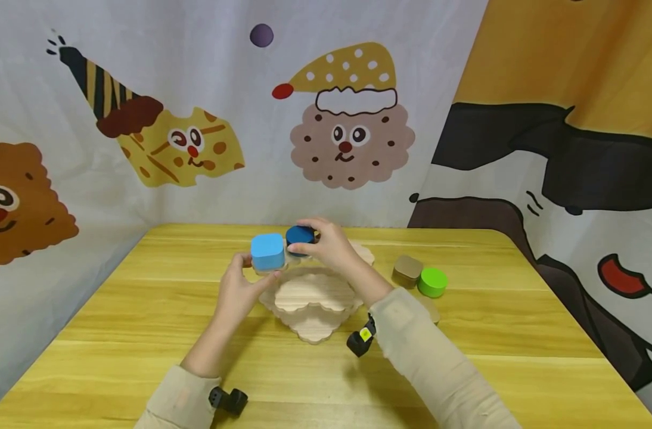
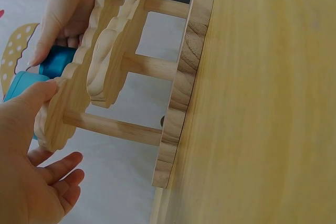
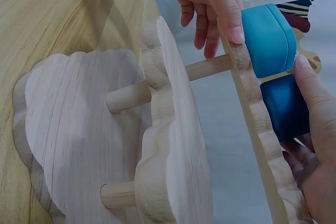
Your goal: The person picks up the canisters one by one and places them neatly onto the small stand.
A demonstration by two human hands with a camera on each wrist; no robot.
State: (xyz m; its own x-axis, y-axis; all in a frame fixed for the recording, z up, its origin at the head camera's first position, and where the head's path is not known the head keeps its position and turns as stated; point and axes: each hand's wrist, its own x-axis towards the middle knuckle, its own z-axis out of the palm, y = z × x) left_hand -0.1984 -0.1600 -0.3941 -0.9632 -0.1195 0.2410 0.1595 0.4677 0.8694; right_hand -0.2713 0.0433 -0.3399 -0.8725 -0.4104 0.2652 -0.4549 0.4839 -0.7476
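Toward the table's (image 1: 143,333) far edge, the right hand (image 1: 331,243) pinches a dark-blue block (image 1: 299,236); the left hand (image 1: 240,292) pinches the wooden stand (image 1: 314,291); a sleeve (image 1: 438,363) half-hides what seems a tan block (image 1: 431,309).

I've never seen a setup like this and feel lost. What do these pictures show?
Each grip is simply a person's bare hand. The wide picture comes from a camera on the head; the two close-ups come from black wrist cameras. The left grip holds the top tier of a wooden stand by its edge, beside a light blue block. The right grip pinches a dark blue cylinder. The stand, a brown block and a green cylinder rest on the table.
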